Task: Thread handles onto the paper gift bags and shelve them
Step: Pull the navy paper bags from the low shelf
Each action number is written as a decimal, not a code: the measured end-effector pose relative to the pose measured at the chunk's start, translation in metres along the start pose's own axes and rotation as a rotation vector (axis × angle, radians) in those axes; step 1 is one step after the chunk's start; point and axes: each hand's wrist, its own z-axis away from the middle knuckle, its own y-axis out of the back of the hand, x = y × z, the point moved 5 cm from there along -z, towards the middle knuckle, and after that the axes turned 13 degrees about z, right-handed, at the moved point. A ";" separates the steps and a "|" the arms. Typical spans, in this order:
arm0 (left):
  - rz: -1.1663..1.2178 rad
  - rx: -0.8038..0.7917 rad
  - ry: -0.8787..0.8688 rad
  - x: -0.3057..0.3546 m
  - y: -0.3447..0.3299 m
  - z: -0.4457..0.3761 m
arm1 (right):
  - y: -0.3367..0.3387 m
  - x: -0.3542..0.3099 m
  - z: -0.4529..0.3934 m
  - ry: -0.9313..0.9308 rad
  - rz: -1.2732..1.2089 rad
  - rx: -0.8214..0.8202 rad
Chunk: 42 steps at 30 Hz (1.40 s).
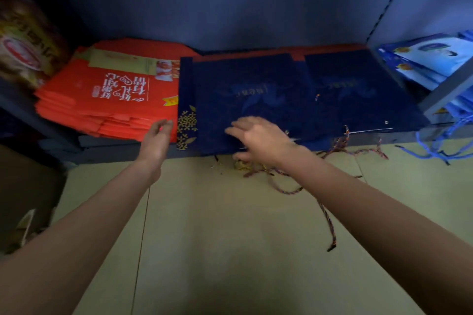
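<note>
Shelving step, left to right: red bags in a flat glossy stack; left hand, fingers loose and holding nothing, beside it; navy bags, flat matte paper, lying on the shelf under the right hand, whose spread fingers press the top bag. Twisted cord handles dangle over the edge and could snag, dragging the stack off.

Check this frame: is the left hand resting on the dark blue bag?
No, the left hand hovers by the red bags; only the right hand lies on the dark blue bag.
</note>
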 end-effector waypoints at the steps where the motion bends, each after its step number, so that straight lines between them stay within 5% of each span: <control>1: -0.071 -0.001 -0.044 0.000 0.000 0.000 | -0.004 0.011 0.007 -0.044 -0.014 -0.033; 5: -0.339 -0.122 -0.289 0.008 -0.023 0.004 | -0.028 0.093 0.052 -0.613 -0.301 -0.127; 7: -0.350 -0.194 -0.236 0.004 -0.038 0.004 | -0.047 0.114 0.079 -0.768 -0.537 -0.262; 13: -0.473 -0.249 -0.118 -0.003 -0.059 0.002 | -0.066 0.106 0.062 -0.744 -0.611 -0.178; 17: -0.970 -0.168 -0.092 0.004 -0.052 0.011 | -0.063 0.081 0.042 -0.647 -0.678 -0.099; 20: -1.328 -0.167 -0.277 0.013 -0.059 0.021 | -0.052 0.083 0.046 -0.570 -0.817 0.066; 23: -1.470 -0.326 -0.467 0.010 -0.089 0.029 | -0.049 0.118 0.067 -0.597 -0.621 0.152; 28: -1.632 -0.358 -0.570 0.004 -0.135 0.034 | -0.085 0.156 0.099 -0.623 -0.237 -0.163; 34: -1.653 -0.339 -0.590 0.000 -0.137 0.030 | -0.081 0.169 0.094 -0.575 -0.042 -0.078; 42: -1.666 -0.326 -0.568 -0.003 -0.138 0.026 | -0.008 0.215 0.092 -0.749 -0.039 0.363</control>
